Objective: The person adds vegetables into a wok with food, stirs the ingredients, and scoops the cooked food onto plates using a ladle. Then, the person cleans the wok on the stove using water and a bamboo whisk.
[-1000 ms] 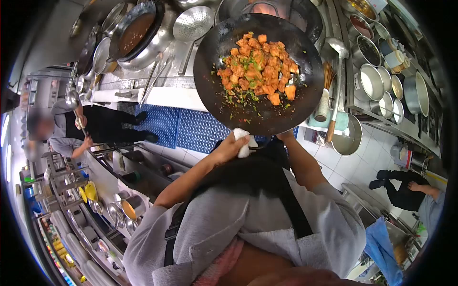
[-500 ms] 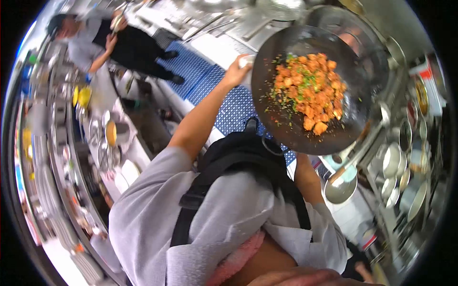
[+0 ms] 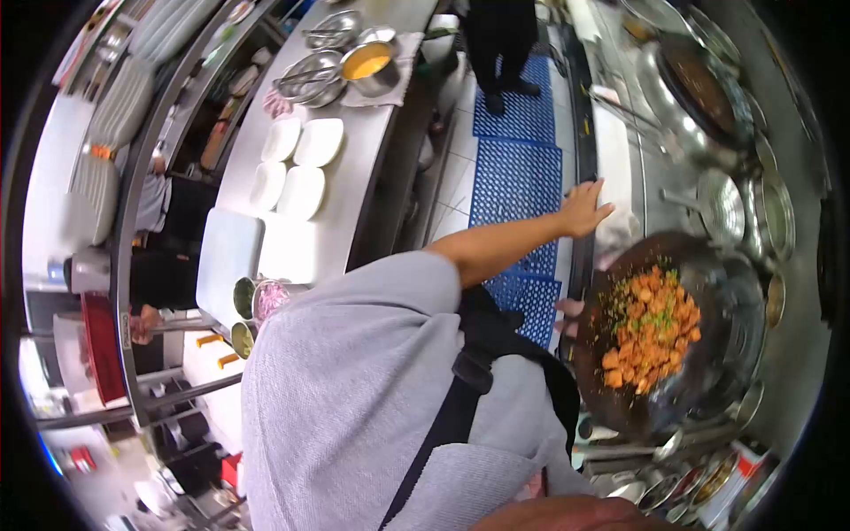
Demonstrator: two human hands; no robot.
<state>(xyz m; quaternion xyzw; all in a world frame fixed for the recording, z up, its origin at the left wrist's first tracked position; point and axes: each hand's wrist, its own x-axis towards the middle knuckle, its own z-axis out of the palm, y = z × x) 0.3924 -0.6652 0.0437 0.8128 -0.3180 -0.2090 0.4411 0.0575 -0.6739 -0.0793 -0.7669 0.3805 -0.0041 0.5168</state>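
A dark wok with browned, sauced cubes and chopped greens sits at the cooking range; the right hand, mostly hidden, is at its near rim, and whether its fingers grasp cannot be told. Just beside the wok, the left hand is released, fingers spread. A perforated skimmer lies near the wok, white dishes well apart from it.

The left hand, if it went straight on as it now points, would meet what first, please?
The left hand would probably meet the white ledge first, then the strainer, though the hand's height is unclear.
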